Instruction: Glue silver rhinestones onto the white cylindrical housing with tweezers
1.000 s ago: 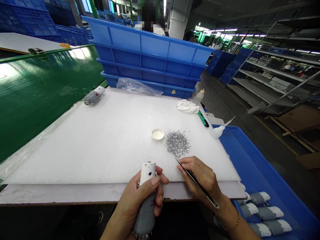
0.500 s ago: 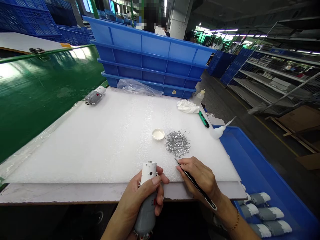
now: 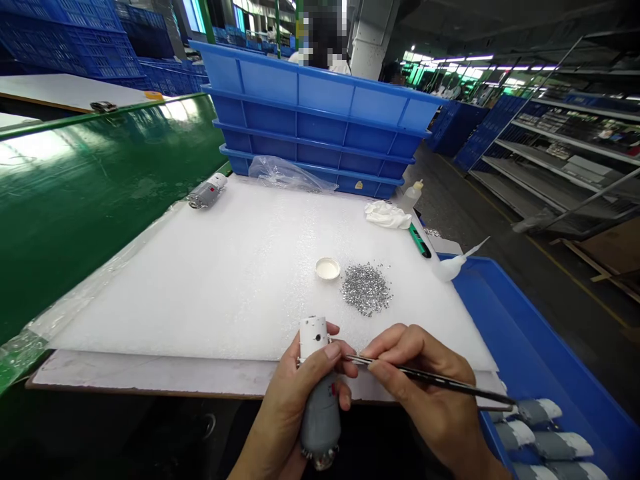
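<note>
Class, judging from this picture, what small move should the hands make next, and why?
Perhaps guide the tweezers slightly closer to the grey-and-white part: the right hand points their tip towards it, while the left hand holds it.

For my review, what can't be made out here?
In the head view:
Middle of the held cylinder: hidden by left hand.
Whether the tweezers hold anything: tips too small.
Piece shapes in the silver pile: too small.
Lowest parts in the blue bin: cut by bottom edge.
</note>
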`<state>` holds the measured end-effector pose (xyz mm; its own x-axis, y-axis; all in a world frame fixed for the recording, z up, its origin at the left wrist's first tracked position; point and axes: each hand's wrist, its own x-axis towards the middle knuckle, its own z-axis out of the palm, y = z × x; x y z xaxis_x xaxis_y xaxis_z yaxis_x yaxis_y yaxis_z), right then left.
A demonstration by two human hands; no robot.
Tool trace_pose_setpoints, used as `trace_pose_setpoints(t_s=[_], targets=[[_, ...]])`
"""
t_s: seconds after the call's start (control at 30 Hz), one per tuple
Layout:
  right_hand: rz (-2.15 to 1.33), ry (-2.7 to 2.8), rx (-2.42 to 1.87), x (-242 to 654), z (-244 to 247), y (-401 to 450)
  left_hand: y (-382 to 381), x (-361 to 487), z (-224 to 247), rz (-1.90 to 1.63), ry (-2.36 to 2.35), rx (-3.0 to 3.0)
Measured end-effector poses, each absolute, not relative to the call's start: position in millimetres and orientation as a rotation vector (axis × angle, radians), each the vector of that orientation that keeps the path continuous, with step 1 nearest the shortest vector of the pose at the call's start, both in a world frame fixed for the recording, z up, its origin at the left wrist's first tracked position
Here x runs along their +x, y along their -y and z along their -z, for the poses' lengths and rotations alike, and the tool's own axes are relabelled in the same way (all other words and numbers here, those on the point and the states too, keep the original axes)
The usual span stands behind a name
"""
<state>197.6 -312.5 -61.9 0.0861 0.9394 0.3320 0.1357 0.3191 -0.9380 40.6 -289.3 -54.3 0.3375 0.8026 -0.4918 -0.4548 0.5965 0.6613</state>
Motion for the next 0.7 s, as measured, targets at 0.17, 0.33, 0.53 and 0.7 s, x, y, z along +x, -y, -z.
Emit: trace_pose_setpoints(t_s=[0.17,0.33,0.53,0.7], targets=[[-0.734,1.456,-1.057,189.2,56.3,313.8,290.7,33.6,58.6,-0.849,-0.792,0.291],[-0.601,1.589,-0.977,186.7,52.9,314.2,290.7,30.2,61.4,-0.842,-0.742,0.191],[-0.453,1.702,-0.968,183.9,42.3,312.8,288.8,31.7,52.0,-0.847,-0.8,0.144],[-0.397,1.715,-0.941,184.1,40.4,310.2,289.6,30.9,50.4,-0.854,-0.832,0.135]])
